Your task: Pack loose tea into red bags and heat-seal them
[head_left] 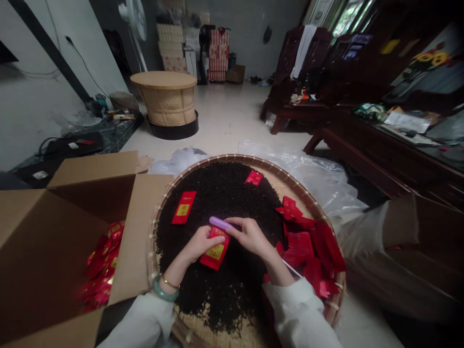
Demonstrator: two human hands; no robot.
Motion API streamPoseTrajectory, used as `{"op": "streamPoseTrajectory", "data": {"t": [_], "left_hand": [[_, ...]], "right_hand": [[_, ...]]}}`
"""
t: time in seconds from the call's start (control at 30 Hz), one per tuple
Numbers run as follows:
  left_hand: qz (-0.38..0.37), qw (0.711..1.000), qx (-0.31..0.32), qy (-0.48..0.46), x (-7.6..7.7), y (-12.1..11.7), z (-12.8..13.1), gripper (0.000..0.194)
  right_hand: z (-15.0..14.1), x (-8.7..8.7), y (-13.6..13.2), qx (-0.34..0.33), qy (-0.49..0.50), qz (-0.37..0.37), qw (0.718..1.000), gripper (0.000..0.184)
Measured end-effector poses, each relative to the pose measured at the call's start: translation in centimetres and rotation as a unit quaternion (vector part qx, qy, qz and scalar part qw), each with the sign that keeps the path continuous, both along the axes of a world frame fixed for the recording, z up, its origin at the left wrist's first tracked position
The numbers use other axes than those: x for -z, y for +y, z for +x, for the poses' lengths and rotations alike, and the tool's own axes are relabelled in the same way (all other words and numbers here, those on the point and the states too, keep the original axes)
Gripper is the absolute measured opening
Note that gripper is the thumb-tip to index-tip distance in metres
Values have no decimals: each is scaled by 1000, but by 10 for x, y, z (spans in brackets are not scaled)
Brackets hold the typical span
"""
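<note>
My left hand is closed on the side of a red packet with a yellow label, its thumb across the front. In my right hand is a slim purple bar that looks like a handheld bag sealer. It lies across the packet's top edge. Both hands are over dark loose tea leaves spread in a round bamboo tray. Another red packet lies on the leaves at left, and a further red packet at the far side. Flat red pouches are heaped at the tray's right.
An open cardboard box with several filled red packets stands at left. Clear plastic sheeting lies behind the tray. At right stand another box and a dark wooden table. A round woven stand is further back.
</note>
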State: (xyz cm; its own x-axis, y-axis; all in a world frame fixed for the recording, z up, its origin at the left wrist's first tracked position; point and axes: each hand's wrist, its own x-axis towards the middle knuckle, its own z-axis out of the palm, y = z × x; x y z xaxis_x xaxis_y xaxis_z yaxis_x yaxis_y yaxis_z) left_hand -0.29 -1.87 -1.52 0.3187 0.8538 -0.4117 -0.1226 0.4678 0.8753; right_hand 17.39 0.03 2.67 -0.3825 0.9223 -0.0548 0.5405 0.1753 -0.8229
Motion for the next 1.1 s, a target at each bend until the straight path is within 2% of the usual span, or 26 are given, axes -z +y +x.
{"op": "streamPoseTrajectory", "data": {"t": [0.3, 0.5, 0.93, 1.1], "left_hand": [[46, 999, -12, 0, 0, 1, -3, 47], [38, 999, -8, 10, -2, 0, -2, 43], [35, 999, 1, 35, -2, 0, -2, 42], [65, 997, -47, 4, -2, 3, -2, 48]], "right_hand": [[12, -3, 2, 6, 13, -60, 998, 42], [10, -4, 0, 11, 12, -35, 999, 28], [6, -2, 0, 7, 16, -22, 1000, 28], [5, -2, -1, 6, -1, -17, 1000, 28]]}}
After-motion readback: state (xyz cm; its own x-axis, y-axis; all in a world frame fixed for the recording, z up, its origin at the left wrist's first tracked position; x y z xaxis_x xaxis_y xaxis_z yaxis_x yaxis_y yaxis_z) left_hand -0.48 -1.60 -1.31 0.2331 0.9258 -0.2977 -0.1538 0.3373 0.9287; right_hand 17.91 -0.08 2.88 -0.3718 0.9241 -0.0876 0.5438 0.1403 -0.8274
